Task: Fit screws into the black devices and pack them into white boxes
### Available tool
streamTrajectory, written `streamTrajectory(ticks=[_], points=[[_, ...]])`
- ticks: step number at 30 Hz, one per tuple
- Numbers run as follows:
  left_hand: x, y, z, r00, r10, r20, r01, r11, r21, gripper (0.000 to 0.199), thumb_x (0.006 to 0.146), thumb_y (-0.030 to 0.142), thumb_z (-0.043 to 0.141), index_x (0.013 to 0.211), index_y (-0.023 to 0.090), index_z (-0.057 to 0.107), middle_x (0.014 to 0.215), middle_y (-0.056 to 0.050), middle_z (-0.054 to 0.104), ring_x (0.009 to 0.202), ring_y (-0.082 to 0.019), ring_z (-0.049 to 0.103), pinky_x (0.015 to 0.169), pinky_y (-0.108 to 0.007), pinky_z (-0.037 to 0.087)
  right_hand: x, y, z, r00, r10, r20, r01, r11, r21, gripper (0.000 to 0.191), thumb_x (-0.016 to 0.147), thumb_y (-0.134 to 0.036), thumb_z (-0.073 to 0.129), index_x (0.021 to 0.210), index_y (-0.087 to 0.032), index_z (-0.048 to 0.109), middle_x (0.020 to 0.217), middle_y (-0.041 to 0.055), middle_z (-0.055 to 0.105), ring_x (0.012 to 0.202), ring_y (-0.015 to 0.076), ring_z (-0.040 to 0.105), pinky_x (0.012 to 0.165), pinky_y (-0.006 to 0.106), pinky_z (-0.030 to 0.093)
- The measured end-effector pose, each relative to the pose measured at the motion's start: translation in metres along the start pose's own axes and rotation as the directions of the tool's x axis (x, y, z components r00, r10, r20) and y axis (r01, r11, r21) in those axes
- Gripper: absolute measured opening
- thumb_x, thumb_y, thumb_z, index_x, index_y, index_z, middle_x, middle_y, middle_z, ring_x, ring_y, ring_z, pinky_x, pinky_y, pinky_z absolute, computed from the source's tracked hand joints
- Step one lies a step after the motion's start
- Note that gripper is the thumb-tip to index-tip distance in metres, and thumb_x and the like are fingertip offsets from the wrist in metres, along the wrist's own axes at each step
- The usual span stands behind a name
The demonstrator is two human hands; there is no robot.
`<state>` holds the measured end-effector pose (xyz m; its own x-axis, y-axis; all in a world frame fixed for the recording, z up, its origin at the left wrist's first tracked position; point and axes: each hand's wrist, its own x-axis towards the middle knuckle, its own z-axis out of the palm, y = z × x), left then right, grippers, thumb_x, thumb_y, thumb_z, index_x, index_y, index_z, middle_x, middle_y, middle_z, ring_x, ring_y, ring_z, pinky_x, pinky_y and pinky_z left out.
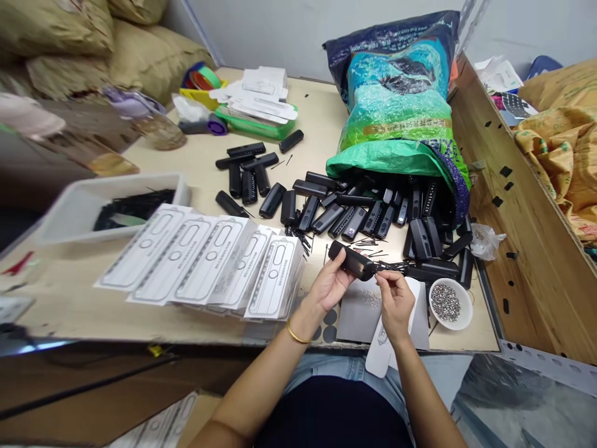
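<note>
My left hand [330,285] is wrapped round a black oblong device [353,261], which lies tilted above a grey sheet [351,320]. At the device's right end, my right hand [395,302] pinches something too small to make out. Beneath my right wrist a white printed card [380,348] rests partly on the sheet and overhangs the table edge. Thin black sticks [390,266] lie just beyond my fingertips. To the right stands a white bowl [467,317] of small metal pieces.
Printed white cards [275,277] stand in stacks at the left, beside a white bin [60,218]. Many black devices [326,218] spill from a green-blue bag [396,93]. A green tray [261,129] holds papers at the back. A wooden board [536,249] borders the right.
</note>
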<state>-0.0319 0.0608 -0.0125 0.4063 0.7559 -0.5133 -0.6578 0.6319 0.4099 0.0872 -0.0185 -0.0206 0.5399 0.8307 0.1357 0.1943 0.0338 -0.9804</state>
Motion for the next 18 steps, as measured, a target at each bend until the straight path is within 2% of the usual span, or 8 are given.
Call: streamTrajectory(ticks=[4, 7, 10, 15, 16, 18], points=[[-0.003, -0.004, -0.001, 1.0, 0.017, 0.022, -0.018, 1.0, 0.009, 0.016, 0.089, 0.024, 0.054, 0.096, 0.012, 0.06, 0.098, -0.01, 0.068, 0.101, -0.021, 0.064, 0.097, -0.039, 0.049, 0.003, -0.003, -0.004, 0.969, -0.248, 0.022, 0.247, 0.949, -0.194, 0.009, 0.087, -0.023, 0.054, 0.082, -0.022, 0.061, 0.08, 0.0039, 0.064, 0.079, 0.0181, 0.06, 0.074, 0.035, 0.048], [-0.006, -0.005, 0.0, 0.997, 0.071, 0.02, -0.071, 0.997, 0.034, 0.016, 0.086, 0.024, 0.059, 0.098, 0.013, 0.059, 0.099, -0.009, 0.068, 0.102, -0.021, 0.064, 0.098, -0.04, 0.048, 0.007, -0.003, -0.008, 0.939, -0.334, 0.088, 0.345, 0.897, -0.276, 0.011, 0.088, -0.02, 0.051, 0.082, -0.023, 0.061, 0.079, 0.0039, 0.065, 0.078, 0.0183, 0.059, 0.072, 0.035, 0.048], [-0.01, -0.005, 0.003, 0.994, 0.111, 0.023, -0.112, 0.991, 0.078, 0.019, 0.082, 0.024, 0.064, 0.099, 0.015, 0.058, 0.098, -0.007, 0.068, 0.102, -0.021, 0.064, 0.097, -0.041, 0.048, 0.007, -0.001, -0.008, 0.933, -0.343, 0.11, 0.36, 0.883, -0.299, 0.012, 0.088, -0.019, 0.05, 0.082, -0.023, 0.06, 0.077, 0.0036, 0.065, 0.075, 0.0179, 0.059, 0.069, 0.034, 0.049], [-0.013, -0.012, 0.005, 0.997, 0.082, -0.004, -0.081, 0.994, 0.071, 0.019, 0.083, 0.028, 0.063, 0.094, 0.012, 0.06, 0.093, -0.009, 0.069, 0.099, -0.021, 0.064, 0.096, -0.039, 0.049, -0.005, 0.009, 0.0, 0.901, -0.434, -0.008, 0.419, 0.875, -0.242, 0.011, 0.085, -0.015, 0.055, 0.087, -0.024, 0.062, 0.08, 0.0042, 0.067, 0.077, 0.0187, 0.063, 0.07, 0.035, 0.051], [-0.013, -0.014, 0.004, 0.996, 0.084, -0.014, -0.083, 0.995, 0.063, 0.019, 0.084, 0.027, 0.062, 0.095, 0.012, 0.059, 0.093, -0.009, 0.069, 0.098, -0.021, 0.065, 0.096, -0.038, 0.049, -0.008, 0.012, 0.0, 0.912, -0.41, -0.007, 0.399, 0.89, -0.221, 0.011, 0.085, -0.016, 0.055, 0.088, -0.023, 0.063, 0.081, 0.0045, 0.068, 0.079, 0.019, 0.063, 0.072, 0.036, 0.051], [-0.013, -0.015, 0.004, 0.995, 0.095, -0.033, -0.094, 0.994, 0.051, 0.018, 0.084, 0.025, 0.061, 0.097, 0.012, 0.058, 0.094, -0.01, 0.069, 0.097, -0.021, 0.065, 0.095, -0.038, 0.049, -0.013, 0.018, -0.001, 0.958, -0.288, -0.01, 0.282, 0.945, -0.165, 0.012, 0.085, -0.019, 0.055, 0.093, -0.022, 0.064, 0.086, 0.0056, 0.069, 0.082, 0.0194, 0.064, 0.075, 0.037, 0.052]])
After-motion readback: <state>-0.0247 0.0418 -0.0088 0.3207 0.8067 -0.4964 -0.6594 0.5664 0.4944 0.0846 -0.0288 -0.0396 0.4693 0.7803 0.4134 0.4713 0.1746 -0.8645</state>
